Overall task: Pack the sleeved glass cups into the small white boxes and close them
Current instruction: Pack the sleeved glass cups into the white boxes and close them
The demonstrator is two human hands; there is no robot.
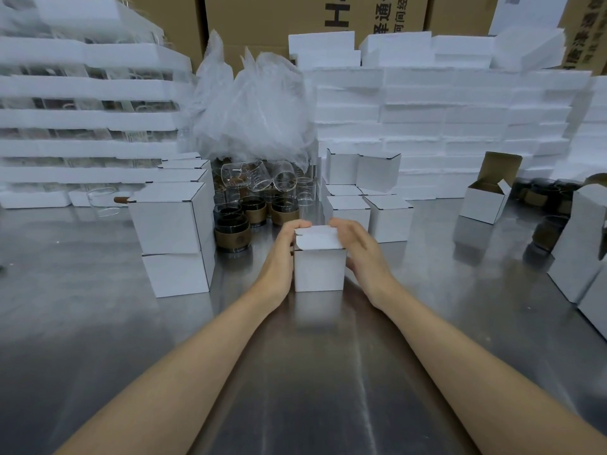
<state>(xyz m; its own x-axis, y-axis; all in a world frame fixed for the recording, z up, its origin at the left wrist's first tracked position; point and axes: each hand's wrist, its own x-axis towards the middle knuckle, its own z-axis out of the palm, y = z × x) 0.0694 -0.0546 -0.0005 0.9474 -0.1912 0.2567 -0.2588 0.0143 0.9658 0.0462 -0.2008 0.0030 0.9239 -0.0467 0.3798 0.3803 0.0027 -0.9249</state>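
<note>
The small white box (320,269) stands upright on the steel worktop (98,323), directly in front of the person and between both hands. Its lid is folded down, though a small gap shows at the left front corner, so the tuck looks not quite finished. The left hand (281,254) has its grip clamped on the box, fingers curled over the top left edge. The right hand (356,249) lies against the right side, its grip apart: the fingers are fairly straight, reach over the lid and pinch nothing. Whether a cup is inside cannot be seen. The card looks thin and light and would likely dent if squeezed, and any glass within is fragile. The walls near the corners, probably the stiffest part, seem the best place to hold while the lid is pressed home. More sleeved glass cups (235,233) wait just behind, beside a stack of closed boxes (170,224); an open box (484,200) sits well off to the right
</note>
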